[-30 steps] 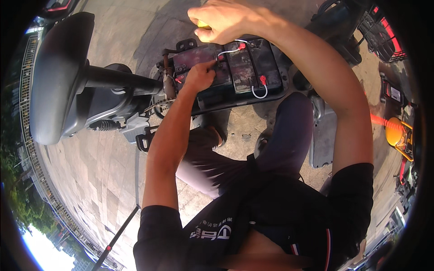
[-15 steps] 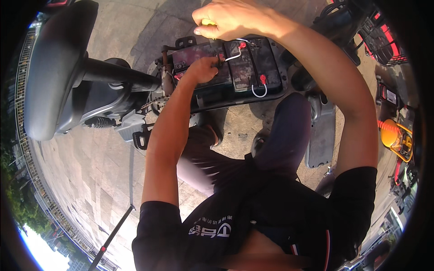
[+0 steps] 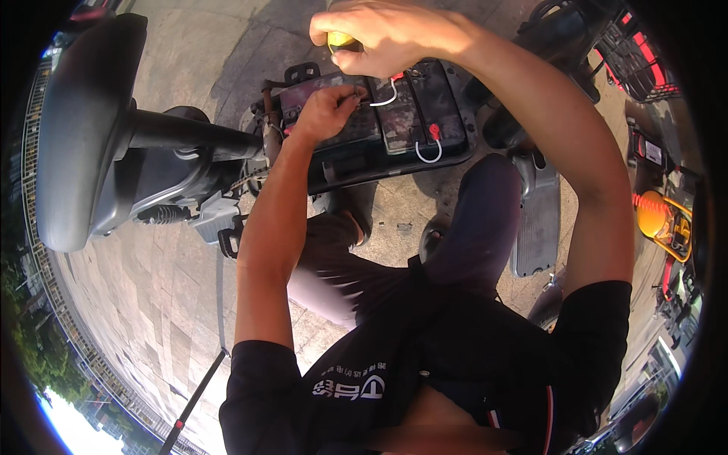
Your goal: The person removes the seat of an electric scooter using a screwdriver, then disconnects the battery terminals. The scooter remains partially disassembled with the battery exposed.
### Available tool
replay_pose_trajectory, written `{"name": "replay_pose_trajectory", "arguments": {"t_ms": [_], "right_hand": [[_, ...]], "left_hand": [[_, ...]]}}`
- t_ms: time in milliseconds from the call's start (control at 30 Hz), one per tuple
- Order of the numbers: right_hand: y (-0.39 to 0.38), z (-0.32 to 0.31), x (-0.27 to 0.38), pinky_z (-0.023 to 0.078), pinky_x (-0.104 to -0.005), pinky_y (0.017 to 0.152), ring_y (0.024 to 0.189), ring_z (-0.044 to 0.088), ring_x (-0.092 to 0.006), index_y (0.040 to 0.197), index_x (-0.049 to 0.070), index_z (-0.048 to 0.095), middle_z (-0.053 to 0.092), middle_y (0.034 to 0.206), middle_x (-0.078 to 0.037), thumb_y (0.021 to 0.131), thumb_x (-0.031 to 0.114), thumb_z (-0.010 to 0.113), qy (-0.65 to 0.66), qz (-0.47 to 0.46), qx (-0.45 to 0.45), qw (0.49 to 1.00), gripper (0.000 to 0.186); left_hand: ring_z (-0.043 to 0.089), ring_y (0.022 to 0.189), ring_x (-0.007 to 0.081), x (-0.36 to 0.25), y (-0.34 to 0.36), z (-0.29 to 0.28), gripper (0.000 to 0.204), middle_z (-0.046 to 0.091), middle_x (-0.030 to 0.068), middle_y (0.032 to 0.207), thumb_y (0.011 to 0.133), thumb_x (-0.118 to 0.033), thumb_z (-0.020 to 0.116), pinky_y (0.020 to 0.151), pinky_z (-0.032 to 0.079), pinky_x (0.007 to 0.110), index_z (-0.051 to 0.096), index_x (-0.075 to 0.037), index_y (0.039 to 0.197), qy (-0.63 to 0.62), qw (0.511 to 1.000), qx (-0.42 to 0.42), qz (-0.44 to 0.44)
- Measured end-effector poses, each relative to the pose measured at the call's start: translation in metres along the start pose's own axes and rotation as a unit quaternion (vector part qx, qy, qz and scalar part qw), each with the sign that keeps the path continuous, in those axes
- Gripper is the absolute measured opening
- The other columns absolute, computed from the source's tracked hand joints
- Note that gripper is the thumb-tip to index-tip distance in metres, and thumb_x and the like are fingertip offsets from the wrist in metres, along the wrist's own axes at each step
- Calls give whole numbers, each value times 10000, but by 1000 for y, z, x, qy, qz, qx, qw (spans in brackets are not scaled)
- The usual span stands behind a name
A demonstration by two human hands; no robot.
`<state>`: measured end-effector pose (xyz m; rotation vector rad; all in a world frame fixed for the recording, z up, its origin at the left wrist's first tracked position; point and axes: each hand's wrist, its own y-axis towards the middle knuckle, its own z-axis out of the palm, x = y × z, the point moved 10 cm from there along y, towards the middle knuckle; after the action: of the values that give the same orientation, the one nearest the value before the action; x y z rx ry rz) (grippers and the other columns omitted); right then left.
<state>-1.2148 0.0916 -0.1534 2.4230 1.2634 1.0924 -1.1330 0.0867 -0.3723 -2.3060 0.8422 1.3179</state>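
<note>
Several dark, scuffed batteries [image 3: 402,125] sit side by side in a black tray [image 3: 364,174], with red-capped terminals [image 3: 434,130] and short white cables [image 3: 427,159]. My left hand [image 3: 326,114] is over the left battery, thumb and forefinger pinched at the dark end of a white cable [image 3: 390,98]. My right hand [image 3: 379,42] is curled round a yellow-handled tool [image 3: 340,38] above the batteries' far edge; the tool's lower part is mostly hidden.
A black scooter seat on a post [image 3: 87,144] stands at left. A grey plastic cover [image 3: 535,235] lies right of my legs. A red-and-black basket [image 3: 637,57], an orange coiled hose with yellow equipment [image 3: 663,224] and a railing [image 3: 45,288] line the edges.
My left hand has shifted slightly up and left, its forefinger now curled against the thumb at the cable end. The white cable now bends more steeply. My right hand still holds the yellow tool.
</note>
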Motion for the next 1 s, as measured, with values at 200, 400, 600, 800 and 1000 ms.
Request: {"name": "replay_pose_trajectory", "arguments": {"t_ms": [200,400,600,800,1000], "right_hand": [[-5,5,-39,508,-490,601,697,655,-421,814,1,632,660,719,-206,835,454,680,-116,211,35,970,455],[1,7,-33,505,-482,603,712,655,-417,788,23,642,666,740,-201,822,388,684,-104,182,-5,978,368],[5,9,-36,503,-480,609,725,660,-406,785,15,644,665,751,-206,808,353,685,-89,192,-13,977,341],[10,15,-33,506,-481,609,725,661,-407,770,13,643,660,739,-206,799,339,686,-97,178,-12,979,331],[11,16,-28,496,-492,587,694,650,-416,736,16,626,647,704,-206,799,340,684,-98,165,-35,981,335]], "left_hand": [[684,724,325,-3,0,-3,216,688,162,781,887,-220,671,664,514,387,707,-60,1027,110,993,-36,-38],[607,641,136,-13,2,-5,194,685,71,725,898,-195,706,622,483,310,700,-13,963,17,999,-47,3],[652,672,244,-8,0,-8,215,683,125,741,864,-238,722,646,505,359,717,-39,943,122,989,-60,-58],[666,662,302,-21,2,-12,245,676,148,723,840,-278,737,630,513,406,719,-38,885,70,995,-75,-10],[660,640,307,-20,0,-11,247,664,147,682,845,-275,732,619,515,407,717,-29,862,104,992,-64,-32]]}}
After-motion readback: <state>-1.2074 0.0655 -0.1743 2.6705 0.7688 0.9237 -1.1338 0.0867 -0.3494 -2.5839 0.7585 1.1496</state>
